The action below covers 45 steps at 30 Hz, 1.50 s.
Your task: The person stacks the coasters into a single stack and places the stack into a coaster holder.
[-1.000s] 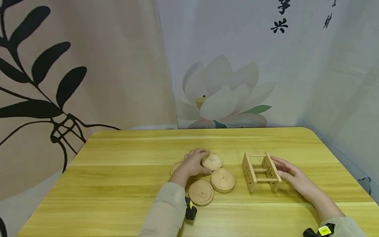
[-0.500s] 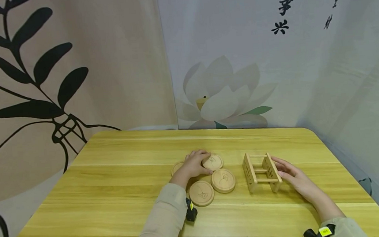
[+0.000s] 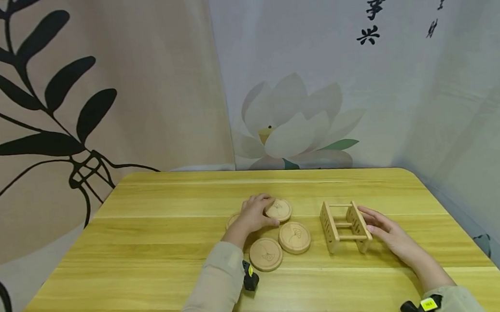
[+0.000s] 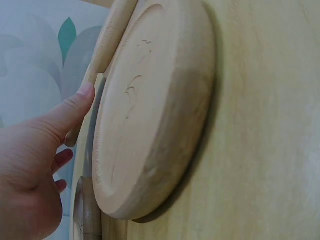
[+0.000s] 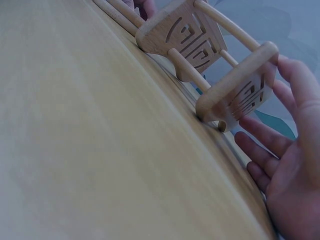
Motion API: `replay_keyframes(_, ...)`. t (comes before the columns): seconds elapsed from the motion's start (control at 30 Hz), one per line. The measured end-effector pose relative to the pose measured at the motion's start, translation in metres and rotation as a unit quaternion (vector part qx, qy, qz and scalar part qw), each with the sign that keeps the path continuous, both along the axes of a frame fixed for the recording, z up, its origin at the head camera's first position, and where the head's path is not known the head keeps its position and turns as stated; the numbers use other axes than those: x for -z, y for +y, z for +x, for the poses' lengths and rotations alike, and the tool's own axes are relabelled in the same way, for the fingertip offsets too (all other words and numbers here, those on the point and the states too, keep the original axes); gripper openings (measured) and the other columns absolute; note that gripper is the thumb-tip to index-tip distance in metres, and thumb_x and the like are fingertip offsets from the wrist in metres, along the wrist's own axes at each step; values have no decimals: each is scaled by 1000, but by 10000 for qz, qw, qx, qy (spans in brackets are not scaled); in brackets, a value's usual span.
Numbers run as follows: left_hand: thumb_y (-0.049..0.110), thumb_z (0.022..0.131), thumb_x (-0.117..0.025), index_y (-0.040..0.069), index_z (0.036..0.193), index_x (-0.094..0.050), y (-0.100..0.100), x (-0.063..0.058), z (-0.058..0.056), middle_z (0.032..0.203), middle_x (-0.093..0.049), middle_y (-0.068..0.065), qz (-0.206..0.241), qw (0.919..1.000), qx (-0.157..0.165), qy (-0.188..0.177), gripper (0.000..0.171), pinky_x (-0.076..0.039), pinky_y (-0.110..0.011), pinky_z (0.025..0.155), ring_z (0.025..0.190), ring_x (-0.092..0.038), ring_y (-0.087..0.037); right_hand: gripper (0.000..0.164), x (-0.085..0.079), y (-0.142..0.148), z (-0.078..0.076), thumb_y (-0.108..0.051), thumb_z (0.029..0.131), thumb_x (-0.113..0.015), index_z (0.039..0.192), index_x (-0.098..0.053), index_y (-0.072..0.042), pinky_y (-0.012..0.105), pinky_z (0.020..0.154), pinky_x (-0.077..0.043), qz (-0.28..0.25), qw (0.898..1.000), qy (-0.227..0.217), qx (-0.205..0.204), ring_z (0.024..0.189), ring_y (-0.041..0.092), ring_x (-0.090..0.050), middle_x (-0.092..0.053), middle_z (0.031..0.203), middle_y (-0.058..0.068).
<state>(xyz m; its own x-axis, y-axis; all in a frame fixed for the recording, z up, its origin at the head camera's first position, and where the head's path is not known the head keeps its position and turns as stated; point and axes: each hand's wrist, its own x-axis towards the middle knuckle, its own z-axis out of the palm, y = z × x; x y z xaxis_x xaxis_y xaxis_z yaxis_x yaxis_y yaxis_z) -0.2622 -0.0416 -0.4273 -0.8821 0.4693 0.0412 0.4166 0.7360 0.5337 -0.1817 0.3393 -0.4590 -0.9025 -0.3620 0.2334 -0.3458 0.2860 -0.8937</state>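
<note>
Round wooden coasters with carved motifs lie grouped on the table. With thumb and fingers my left hand (image 3: pixel 253 216) grips the edge of the far coaster (image 3: pixel 282 211); its fingertips are hidden in the head view. Just nearer lie two more, the right coaster (image 3: pixel 294 238) and the front coaster (image 3: pixel 265 255). Another coaster (image 3: pixel 232 220) is mostly covered by the hand. A large coaster (image 4: pixel 135 110) fills the left wrist view beside the thumb. My right hand (image 3: pixel 390 237) touches the outer side of a small wooden coaster rack (image 3: pixel 358 225), its fingers loosely extended.
The coasters and rack stand on a wood-grain table (image 3: pixel 163 278). A printed curtain (image 3: pixel 166 84) hangs behind the table's far edge. Black wrist cameras sit on both sleeves, one close to the front coaster.
My left hand and the far coaster have shifted slightly up and left in the head view. The right hand and rack stay in place.
</note>
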Motion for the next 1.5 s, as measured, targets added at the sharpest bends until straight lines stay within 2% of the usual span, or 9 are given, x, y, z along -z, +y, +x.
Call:
replay_keyframes(0.13, 36, 83, -74, 8, 145, -42, -1, -2, -2, 147, -38, -8, 72, 9999, -83, -6, 75, -18, -48, 108, 135, -29, -30, 48, 0, 1, -2, -6, 103, -42, 150, -30, -4, 16, 89, -40, 54, 10000, 14, 37, 115, -1, -49, -49, 135, -2)
replay_keyframes(0.3, 38, 82, -75, 9, 145, -43, -2, -5, -3, 146, -38, -8, 266, 9994, -204, 28, 76, -17, -49, 108, 134, -30, -31, 49, -1, 1, -2, -7, 103, -42, 150, -29, -4, 16, 90, -39, 66, 10000, 8, -13, 116, -1, -48, -48, 136, -2)
replay_keyframes(0.47, 35, 82, -76, 8, 145, -43, -4, -9, 1, 146, -38, -11, 518, 9985, -152, 86, 76, -15, -51, 109, 134, -30, -32, 49, -1, 1, 0, -8, 103, -42, 150, -29, -4, 15, 90, -38, 63, 10000, -56, 14, 116, -3, -48, -48, 136, -4)
replay_keyframes(0.67, 36, 81, -77, 7, 144, -43, -3, -9, 7, 145, -39, -11, 650, 9976, -88, 216, 77, -14, -51, 109, 132, -31, -30, 49, -1, 0, 0, -9, 103, -42, 150, -29, -5, 16, 91, -38, 49, 10000, -80, 32, 117, -2, -48, -48, 138, 7)
replay_keyframes(0.9, 36, 78, -78, 6, 143, -45, 0, -11, 18, 142, -42, -10, 834, 9959, -27, 347, 78, -17, -51, 107, 130, -34, -30, 48, 2, 3, -3, -7, 103, -42, 149, -29, -3, 14, 90, -38, -26, 10000, -16, -20, 116, -2, -48, -49, 133, -9)
replay_keyframes(1.23, 34, 77, -80, 5, 141, -47, 4, -10, 32, 141, -43, -11, 1103, 9925, 205, 483, 78, -18, -50, 107, 131, -34, -30, 49, 8, 3, -6, -7, 103, -42, 150, -29, -4, 15, 90, -39, -96, 9999, -49, -9, 117, -1, -48, -48, 134, -11)
replay_keyframes(1.5, 34, 76, -81, 5, 141, -48, 7, -9, 46, 140, -44, -9, 1286, 9899, 341, 486, 78, -20, -50, 106, 131, -34, -29, 49, 10, 2, -6, -8, 103, -43, 150, -30, -4, 16, 91, -39, -31, 10000, -30, 56, 117, -1, -48, -49, 135, -7)
